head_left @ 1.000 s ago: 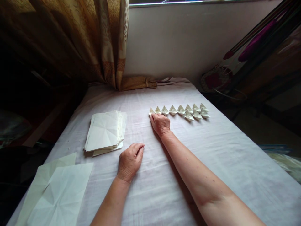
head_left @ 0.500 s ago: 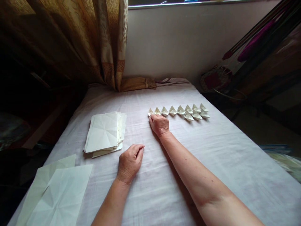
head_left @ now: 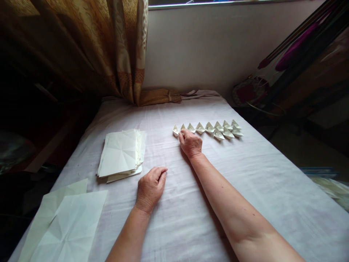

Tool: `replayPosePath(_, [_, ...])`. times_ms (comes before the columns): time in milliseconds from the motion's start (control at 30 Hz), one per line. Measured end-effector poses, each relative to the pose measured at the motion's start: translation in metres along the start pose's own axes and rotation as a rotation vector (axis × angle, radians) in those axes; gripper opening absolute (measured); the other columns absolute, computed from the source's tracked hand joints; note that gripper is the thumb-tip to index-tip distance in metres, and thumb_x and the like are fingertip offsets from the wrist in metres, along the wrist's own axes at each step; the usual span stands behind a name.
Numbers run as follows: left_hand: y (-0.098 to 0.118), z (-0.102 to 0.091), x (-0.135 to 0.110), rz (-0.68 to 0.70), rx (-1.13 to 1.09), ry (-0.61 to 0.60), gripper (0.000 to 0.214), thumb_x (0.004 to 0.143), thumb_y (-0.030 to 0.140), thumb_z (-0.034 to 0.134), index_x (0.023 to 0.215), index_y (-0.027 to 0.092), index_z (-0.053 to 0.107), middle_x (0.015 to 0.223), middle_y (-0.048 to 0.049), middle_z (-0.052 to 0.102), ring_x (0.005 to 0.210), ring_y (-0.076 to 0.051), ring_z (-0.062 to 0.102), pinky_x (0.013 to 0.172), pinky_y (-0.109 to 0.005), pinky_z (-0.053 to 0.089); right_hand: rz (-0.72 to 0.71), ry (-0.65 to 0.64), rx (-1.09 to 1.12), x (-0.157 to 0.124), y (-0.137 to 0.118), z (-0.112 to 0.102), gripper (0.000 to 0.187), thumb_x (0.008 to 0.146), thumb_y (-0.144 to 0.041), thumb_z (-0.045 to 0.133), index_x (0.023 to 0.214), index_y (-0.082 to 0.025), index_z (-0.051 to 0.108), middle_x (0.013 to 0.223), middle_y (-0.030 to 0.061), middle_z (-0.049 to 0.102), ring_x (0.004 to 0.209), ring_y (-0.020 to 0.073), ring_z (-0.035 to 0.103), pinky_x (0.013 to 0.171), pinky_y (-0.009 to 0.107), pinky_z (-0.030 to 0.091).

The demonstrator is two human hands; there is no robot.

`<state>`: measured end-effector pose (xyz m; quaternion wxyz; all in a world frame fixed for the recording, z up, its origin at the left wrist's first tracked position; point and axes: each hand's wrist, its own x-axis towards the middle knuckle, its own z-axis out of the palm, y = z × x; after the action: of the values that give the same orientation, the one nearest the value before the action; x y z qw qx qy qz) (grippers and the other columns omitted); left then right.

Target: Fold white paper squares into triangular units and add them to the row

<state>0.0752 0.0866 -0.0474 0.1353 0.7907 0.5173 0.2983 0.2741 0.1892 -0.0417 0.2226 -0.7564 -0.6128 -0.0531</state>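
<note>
Several small folded paper boats (head_left: 200, 127) stand in a row on the bedsheet, with a shorter second row in front at the right end. My right hand (head_left: 191, 142) is closed at the second boat from the left (head_left: 183, 126), its fingertips pinching the boat's near side and hiding most of it. Just left of those fingers, the end boat (head_left: 175, 130) stands free. My left hand (head_left: 151, 187) rests on the sheet, fingers curled together with nothing visible in them. A stack of creased white paper (head_left: 118, 153) lies to its left.
Two loose creased sheets (head_left: 71, 222) lie at the near left of the sheet-covered surface (head_left: 174, 222). A gold curtain (head_left: 128, 47) hangs down to the far edge, against a pale wall (head_left: 196, 51). A bag (head_left: 251, 91) sits beyond the far right corner.
My right hand has let go of the end boat and moved slightly right to the second one. The end boat now shows whole. My left hand has stayed still.
</note>
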Motion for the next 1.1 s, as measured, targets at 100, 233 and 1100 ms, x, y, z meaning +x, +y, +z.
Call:
replayPosePath(100, [-0.001,0.0,-0.001,-0.007,-0.005,-0.008,0.017,0.09,0.021,0.055,0.097,0.025,0.069,0.092,0.0012,0.074,0.081,-0.014,0.07,0.074,-0.022,0.052,-0.016,0.001,0.011,-0.004,-0.001,-0.001,0.029,0.096,-0.036,0.045,0.103,-0.02,0.068,0.095,0.0067,0.074,0.078,0.0179,0.065,0.059,0.026,0.029])
replayPosePath(233, [0.0,0.0,-0.001,-0.014,-0.011,-0.015,0.016,0.09,0.021,0.055,0.098,0.025,0.069,0.093,0.0013,0.074,0.083,-0.015,0.07,0.074,-0.023,0.052,-0.063,-0.018,0.024,-0.01,-0.003,0.0,0.03,0.093,-0.039,0.05,0.111,-0.022,0.066,0.09,0.0047,0.074,0.076,0.0172,0.064,0.059,0.025,0.031])
replayPosePath(1100, [0.0,0.0,-0.002,-0.035,-0.015,-0.022,0.017,0.089,0.02,0.056,0.098,0.025,0.069,0.093,0.0009,0.074,0.083,-0.015,0.07,0.075,-0.023,0.053,0.001,-0.08,-0.087,-0.002,-0.011,0.002,0.027,0.093,-0.03,0.046,0.089,-0.018,0.069,0.087,0.0105,0.074,0.072,0.0196,0.066,0.056,0.026,0.03])
